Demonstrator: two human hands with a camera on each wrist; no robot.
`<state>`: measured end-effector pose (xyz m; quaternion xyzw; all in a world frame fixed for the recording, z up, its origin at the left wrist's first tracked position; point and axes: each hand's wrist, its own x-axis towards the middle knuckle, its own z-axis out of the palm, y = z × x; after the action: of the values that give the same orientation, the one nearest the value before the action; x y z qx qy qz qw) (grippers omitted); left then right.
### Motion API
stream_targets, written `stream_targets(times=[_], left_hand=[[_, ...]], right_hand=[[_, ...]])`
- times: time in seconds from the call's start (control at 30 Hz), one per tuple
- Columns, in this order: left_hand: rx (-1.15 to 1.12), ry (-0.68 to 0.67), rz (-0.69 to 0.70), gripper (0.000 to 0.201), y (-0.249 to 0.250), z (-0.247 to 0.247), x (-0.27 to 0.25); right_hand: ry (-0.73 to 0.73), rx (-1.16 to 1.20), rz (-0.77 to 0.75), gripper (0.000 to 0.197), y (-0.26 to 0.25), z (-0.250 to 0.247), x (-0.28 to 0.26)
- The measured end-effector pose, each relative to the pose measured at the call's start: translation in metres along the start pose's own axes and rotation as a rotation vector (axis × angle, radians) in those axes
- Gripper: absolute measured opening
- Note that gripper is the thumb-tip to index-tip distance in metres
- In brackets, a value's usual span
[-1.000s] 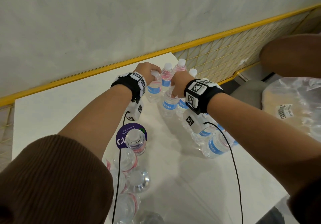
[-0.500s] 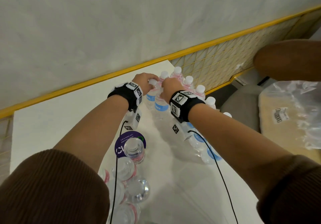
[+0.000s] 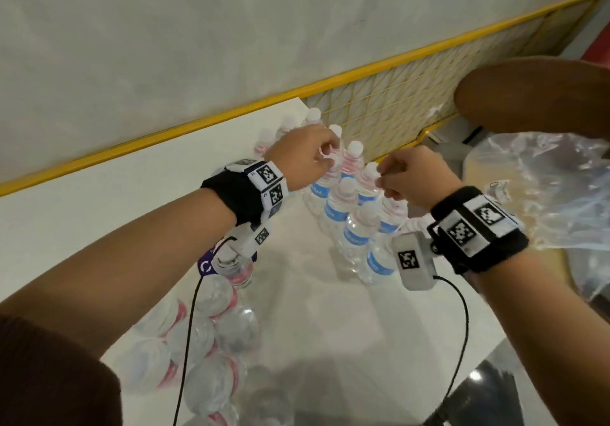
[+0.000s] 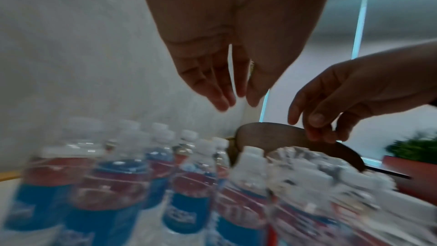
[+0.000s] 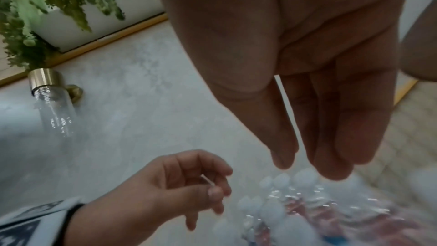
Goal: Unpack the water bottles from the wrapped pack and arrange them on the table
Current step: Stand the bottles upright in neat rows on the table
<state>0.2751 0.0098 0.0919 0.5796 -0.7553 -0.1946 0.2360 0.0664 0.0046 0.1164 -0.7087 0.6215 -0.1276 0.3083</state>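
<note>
Several small water bottles (image 3: 350,204) with white caps and blue or pink labels stand bunched at the white table's (image 3: 115,201) far right corner. They also show blurred in the left wrist view (image 4: 189,184) and the right wrist view (image 5: 283,203). My left hand (image 3: 325,158) hovers over the far caps, fingers loosely bent and holding nothing (image 4: 236,98). My right hand (image 3: 383,178) hangs just above the nearer caps with straight fingers, empty (image 5: 300,164). The wrapped pack (image 3: 211,343) of bottles lies under my left forearm.
Crumpled clear plastic wrap (image 3: 554,187) lies on a round tan surface (image 3: 488,168) to the right. A brown rounded seat (image 3: 534,95) is behind it. A yellow-framed mesh panel (image 3: 396,108) runs along the table's far edge. A purple label (image 3: 204,265) sits by the pack.
Both hands gripped bottle tops close together at the far cluster. They have now let go and drawn apart, the right hand shifting right and nearer.
</note>
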Motion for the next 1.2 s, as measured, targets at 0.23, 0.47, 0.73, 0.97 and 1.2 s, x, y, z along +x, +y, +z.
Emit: stream_targets(times=[0.23,0.47,0.73,0.97,1.2], left_hand=[[0.284,-0.451,0.083,0.051,0.063,0.052,-0.024],[0.261,-0.461,0.107,0.069,0.093,0.092,-0.042],[0.259,-0.489,-0.015,0.042,0.099,0.104,-0.041],[0.189,-0.367,-0.043,0.054,0.098,0.099,-0.048],[-0.150,0.092,-0.345,0.047,0.074,0.102,-0.054]], right_hand=[[0.194,0.021,0.226,0.035,0.105,0.004,-0.033],[-0.023,0.439,0.267,0.047,0.146,0.025,-0.047],[-0.052,0.516,0.232,0.055,0.151,0.049,-0.046],[-0.084,0.611,0.257,0.058,0.158,0.048,-0.048],[-0.225,0.746,0.305,0.071,0.172,0.042,-0.048]])
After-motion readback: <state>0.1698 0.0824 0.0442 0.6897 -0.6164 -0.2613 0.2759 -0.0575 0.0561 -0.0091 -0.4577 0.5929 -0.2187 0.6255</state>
